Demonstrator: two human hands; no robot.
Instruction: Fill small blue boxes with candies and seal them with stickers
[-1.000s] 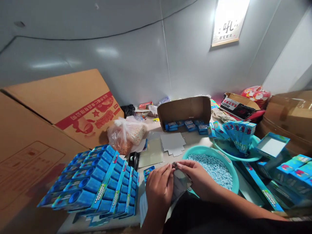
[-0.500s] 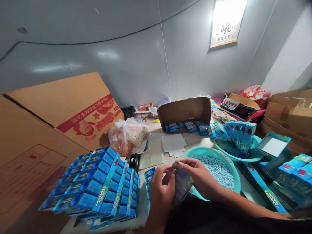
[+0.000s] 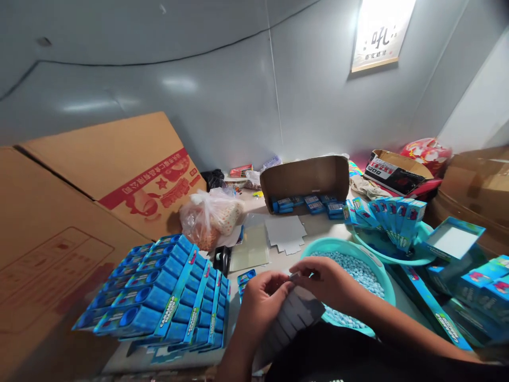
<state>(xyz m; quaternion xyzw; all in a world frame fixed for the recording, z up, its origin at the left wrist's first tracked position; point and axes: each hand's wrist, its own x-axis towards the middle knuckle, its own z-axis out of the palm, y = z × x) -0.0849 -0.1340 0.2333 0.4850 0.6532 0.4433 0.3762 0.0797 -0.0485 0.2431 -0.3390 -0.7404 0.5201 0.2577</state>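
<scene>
Between my two hands is a grey-white card (image 3: pixel 296 313) with several parallel strips or folds; whether it is one sheet or several layers I cannot tell. My left hand (image 3: pixel 264 300) pinches its upper edge from the left. From the right, my right hand (image 3: pixel 324 276) has its fingers bent at the same top corner, where a small light piece shows between the fingertips. Just behind my right forearm is a turquoise basin (image 3: pixel 387 286) of pale blue candies (image 3: pixel 358 270). Left of my left hand stand stacked blue display boxes (image 3: pixel 170 292) filled with small blue packs.
A large carton (image 3: pixel 59 228) stands at the left, beside a plastic bag (image 3: pixel 210 217). Flat white card (image 3: pixel 284 233) lies on the table before an open brown box (image 3: pixel 304 183) holding blue packs. A second basin (image 3: pixel 427 254) with blue boxes is at the right.
The card has tilted, so its paler striped face now shows. My hands stay together at its top corner, the right hand's fingers bent further over. The view has shifted slightly.
</scene>
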